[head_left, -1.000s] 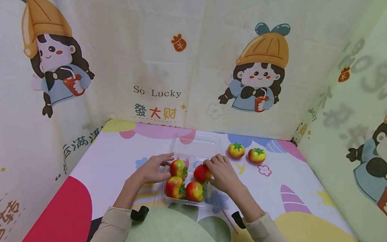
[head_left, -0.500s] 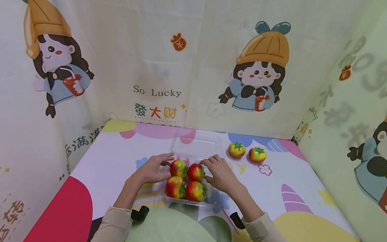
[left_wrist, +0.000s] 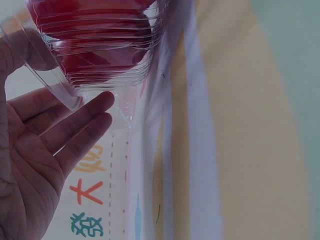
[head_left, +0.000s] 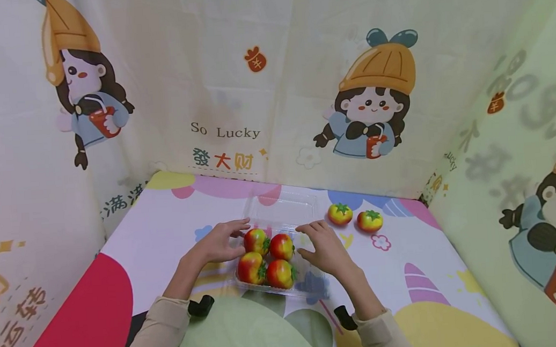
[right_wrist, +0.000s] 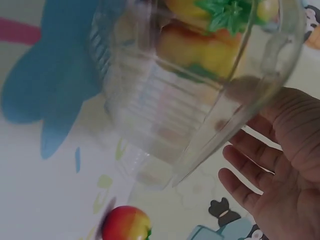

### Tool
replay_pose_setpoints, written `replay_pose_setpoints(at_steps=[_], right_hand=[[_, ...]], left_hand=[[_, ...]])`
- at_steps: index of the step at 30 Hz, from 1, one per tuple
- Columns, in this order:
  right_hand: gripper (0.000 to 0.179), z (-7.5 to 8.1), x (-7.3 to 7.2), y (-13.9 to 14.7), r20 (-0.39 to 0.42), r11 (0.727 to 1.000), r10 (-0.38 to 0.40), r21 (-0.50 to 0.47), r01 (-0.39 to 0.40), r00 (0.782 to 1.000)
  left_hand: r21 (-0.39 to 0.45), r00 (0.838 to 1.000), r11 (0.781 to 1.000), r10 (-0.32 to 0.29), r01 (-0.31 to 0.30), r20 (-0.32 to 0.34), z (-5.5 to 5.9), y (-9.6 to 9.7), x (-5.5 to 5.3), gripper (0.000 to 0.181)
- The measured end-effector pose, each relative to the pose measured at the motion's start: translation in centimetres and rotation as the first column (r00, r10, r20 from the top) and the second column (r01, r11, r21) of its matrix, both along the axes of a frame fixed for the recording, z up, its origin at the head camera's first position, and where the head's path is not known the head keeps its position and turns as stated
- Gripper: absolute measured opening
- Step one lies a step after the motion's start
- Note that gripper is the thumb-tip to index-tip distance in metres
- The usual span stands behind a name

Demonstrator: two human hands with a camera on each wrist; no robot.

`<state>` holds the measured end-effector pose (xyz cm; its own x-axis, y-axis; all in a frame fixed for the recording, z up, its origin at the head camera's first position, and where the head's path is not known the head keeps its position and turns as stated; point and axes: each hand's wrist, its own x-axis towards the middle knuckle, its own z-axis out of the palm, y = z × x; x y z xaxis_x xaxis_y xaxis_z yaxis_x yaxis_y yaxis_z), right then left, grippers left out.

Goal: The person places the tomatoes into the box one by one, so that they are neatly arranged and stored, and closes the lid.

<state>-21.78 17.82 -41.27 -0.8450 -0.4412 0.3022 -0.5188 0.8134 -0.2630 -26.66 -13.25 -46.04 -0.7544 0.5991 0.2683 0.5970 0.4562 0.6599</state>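
Note:
Several red-and-yellow, tomato-like fruits with green leafy tops sit in the left and middle of a clear plastic container (head_left: pixel 310 272). The back right one (head_left: pixel 281 247) lies closest to my right hand (head_left: pixel 326 248). That hand hovers over the container's right side, thumb and fingers spread, with nothing between them. At the left side is my left hand (head_left: pixel 221 242), its thumb by the rim and its fingers extended along the back left corner. The left wrist view shows these fingers (left_wrist: pixel 82 122) nearly straight beside the ribbed plastic wall.
The container's clear lid (head_left: pixel 280 208) lies folded back behind it. Two more such fruits, a left one (head_left: pixel 340 214) and a right one (head_left: pixel 369 221), rest on the printed tablecloth (head_left: pixel 157 246) at the back right. Printed curtains (head_left: pixel 281 87) enclose the table at the back and sides.
My right hand has let go of the back right fruit and drawn off to the right, opening its fingers. That fruit settled slightly left. The left hand has stayed in place.

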Motion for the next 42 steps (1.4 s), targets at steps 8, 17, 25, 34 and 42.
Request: replay_pose_setpoints(at_steps=[8, 17, 25, 34, 42], right_hand=[[0.04, -0.7, -0.5, 1.4, -0.031, 0.985, -0.098, -0.146, 0.093, 0.995], [0.043, -1.2, -1.8, 3.2, -0.069, 0.967, -0.194, -0.182, 0.179, 0.979], [0.045, -2.2, -3.3, 4.9, -0.094, 0.949, -0.213, -0.258, 0.183, 0.973], [0.047, -3.1, -5.0, 6.2, -0.006, 0.928, -0.256, -0.283, 0.243, 0.967], [0.052, -3.5, -6.6, 7.1, -0.013, 0.902, -0.291, -0.336, 0.27, 0.957]], left_hand=[[0.004, 1.0, 1.0, 0.012, -0.012, 0.014, 0.2, -0.1, 0.1, 0.066], [0.002, 1.0, 1.0, 0.015, -0.015, -0.004, -0.2, -0.2, -0.2, 0.067], [0.004, 1.0, 1.0, 0.016, -0.016, 0.002, -0.2, -0.2, -0.3, 0.065], [0.006, 1.0, 1.0, 0.008, -0.008, 0.005, -0.2, -0.2, -0.3, 0.064], [0.014, 1.0, 1.0, 0.008, -0.008, 0.008, -0.2, -0.1, -0.2, 0.065]])
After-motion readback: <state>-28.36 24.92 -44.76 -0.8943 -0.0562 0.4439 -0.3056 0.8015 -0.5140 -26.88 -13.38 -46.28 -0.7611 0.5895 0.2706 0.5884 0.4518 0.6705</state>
